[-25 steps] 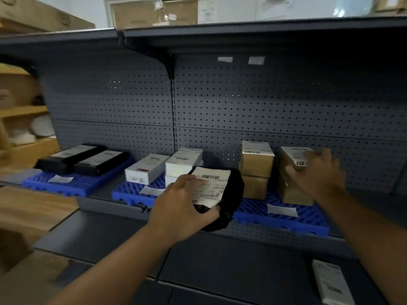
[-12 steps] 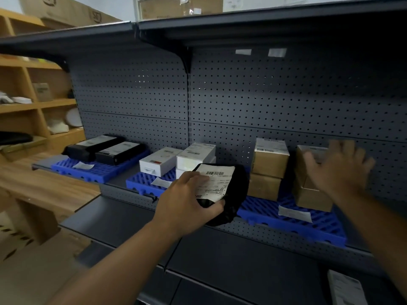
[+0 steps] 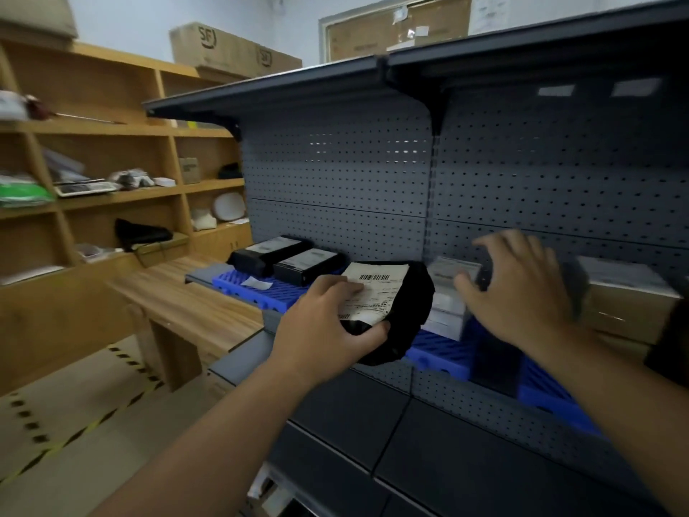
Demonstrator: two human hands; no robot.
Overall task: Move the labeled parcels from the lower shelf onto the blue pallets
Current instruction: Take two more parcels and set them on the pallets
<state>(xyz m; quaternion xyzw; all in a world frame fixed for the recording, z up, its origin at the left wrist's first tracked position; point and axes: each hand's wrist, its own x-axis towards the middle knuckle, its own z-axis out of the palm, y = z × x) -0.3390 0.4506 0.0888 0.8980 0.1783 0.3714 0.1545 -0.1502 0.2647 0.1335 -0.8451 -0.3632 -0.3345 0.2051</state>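
Grey pegboard shelving (image 3: 373,173) stands beside wooden shelves (image 3: 112,195) and a wooden bench (image 3: 186,304).

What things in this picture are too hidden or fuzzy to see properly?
All in the head view.
Label on the black parcel: print too small, part under the left hand.
White boxes: half hidden behind the black parcel and right hand.
Right hand: motion-blurred; whether it touches a box is unclear.
Brown box: motion blur makes its label unreadable.
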